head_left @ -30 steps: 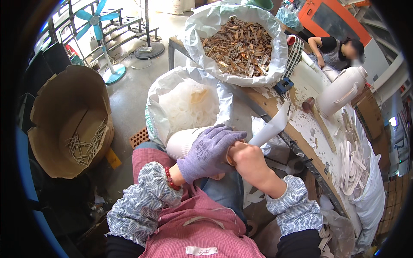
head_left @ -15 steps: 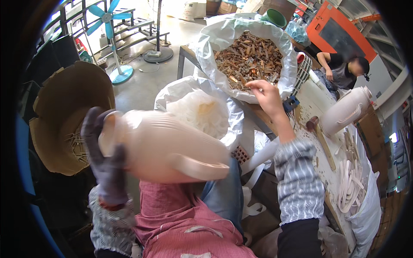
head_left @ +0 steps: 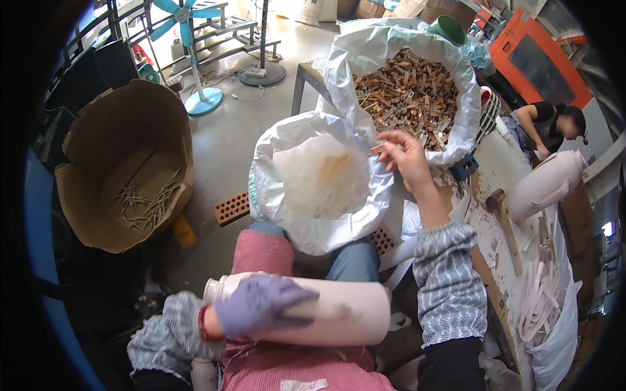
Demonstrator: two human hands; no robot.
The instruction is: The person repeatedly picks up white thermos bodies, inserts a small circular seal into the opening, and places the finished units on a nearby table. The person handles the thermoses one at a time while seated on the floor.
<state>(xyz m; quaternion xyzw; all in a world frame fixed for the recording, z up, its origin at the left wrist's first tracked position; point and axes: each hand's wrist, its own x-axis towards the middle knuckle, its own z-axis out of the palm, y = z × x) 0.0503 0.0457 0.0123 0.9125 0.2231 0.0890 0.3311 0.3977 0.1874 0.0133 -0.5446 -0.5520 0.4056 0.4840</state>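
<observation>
The pale pink bottle [head_left: 352,313] is laid sideways across the lap [head_left: 262,253], clasped by the fingers of the gloved left hand [head_left: 264,305]. A small brown strip [head_left: 376,150] is pinched between the right hand's [head_left: 407,161] fingertips, near the white bag [head_left: 344,72] of brown scraps [head_left: 411,94].

Head-worn fisheye; looks down from above; hands [head_left: 261,304] fairly near.

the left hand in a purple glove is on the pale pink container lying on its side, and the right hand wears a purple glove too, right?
Not quite: the right hand is bare, as the head view shows. The left hand is in a purple glove, on the pale pink container lying on its side.
</observation>
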